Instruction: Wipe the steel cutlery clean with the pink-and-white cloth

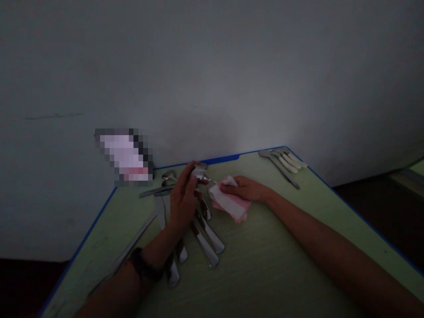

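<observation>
Past the pale wall (212, 66), your largest thing is the light green table (265, 247) with its blue edging (228, 159), dimly lit, so a slick handle would be easy to misjudge. A blurred-out slab (122, 154), too masked to name, sits at its far left corner. Your left hand (183, 198) hangs above a loose fan of cutlery; its fingers meet the far end of a shiny utensil, but you cannot tell whether they are closed on it. Should the dark wristband (145, 264) dip, it could catch the metal handles (206, 247) below and scatter them. Your right hand (248, 190) is clamped on a folded pink-and-white cloth (232, 205), which wraps the near end of that slim metal utensil (212, 180), held between your hands over the table; a loose fold there might let it slip. At the far right lie a long dark spoon (280, 170) and some white-handled cutlery (291, 164), one handle reaching the blue edging, where a nudge from your arm could push it off. No container shows; the cutlery lies straight on the tabletop.
</observation>
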A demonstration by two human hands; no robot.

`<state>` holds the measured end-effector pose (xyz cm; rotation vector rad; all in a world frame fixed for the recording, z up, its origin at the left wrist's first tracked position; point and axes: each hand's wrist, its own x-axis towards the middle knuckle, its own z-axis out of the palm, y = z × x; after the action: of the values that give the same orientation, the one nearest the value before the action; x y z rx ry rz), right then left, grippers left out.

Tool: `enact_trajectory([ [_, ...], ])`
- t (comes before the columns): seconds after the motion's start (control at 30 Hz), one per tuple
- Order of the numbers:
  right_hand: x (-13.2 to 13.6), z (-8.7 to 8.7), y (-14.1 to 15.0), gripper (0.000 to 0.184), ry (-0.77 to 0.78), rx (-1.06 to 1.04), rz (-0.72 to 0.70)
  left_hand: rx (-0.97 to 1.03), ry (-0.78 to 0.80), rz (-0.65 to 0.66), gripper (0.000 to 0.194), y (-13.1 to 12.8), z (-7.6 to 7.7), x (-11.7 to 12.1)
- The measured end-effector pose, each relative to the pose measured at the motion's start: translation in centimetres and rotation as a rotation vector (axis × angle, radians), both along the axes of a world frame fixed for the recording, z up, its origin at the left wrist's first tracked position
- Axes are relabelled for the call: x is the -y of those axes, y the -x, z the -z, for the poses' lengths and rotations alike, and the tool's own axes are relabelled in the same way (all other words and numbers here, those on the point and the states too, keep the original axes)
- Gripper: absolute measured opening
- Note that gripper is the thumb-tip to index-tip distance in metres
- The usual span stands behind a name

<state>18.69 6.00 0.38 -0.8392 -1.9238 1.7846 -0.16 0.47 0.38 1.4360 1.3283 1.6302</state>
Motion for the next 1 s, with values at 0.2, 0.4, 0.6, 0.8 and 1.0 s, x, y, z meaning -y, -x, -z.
enact_trajectory([
  [0.2, -0.2, 0.3, 0.1, 0.041, 0.054, -0.029, 0.016, -0.150, -0.054, 0.129, 0.052, -0.6, 0.4, 0.5],
  [0.4, -0.5, 0.7, -0.3, 0.041, 0.136, -0.084, 0.014, 0.063, -0.095, 0.126, 0.053, -1.1, 0.3, 0.4],
  [0.6, -0.5, 1.1, -0.5, 0.040, 0.148, -0.125, 0.001, -0.178, -0.130, 0.133, 0.047, -0.7, -0.3, 0.7],
  [0.8, -0.7, 1.2, -0.6, 0.039, 0.134, -0.154, 0.011, -0.233, -0.081, 0.139, 0.045, -0.4, -0.6, 1.0],
  [1.0, -0.5, 0.9, -0.7, 0.040, 0.185, -0.096, 0.002, -0.068, -0.101, 0.164, 0.042, -0.4, -0.4, 0.5],
])
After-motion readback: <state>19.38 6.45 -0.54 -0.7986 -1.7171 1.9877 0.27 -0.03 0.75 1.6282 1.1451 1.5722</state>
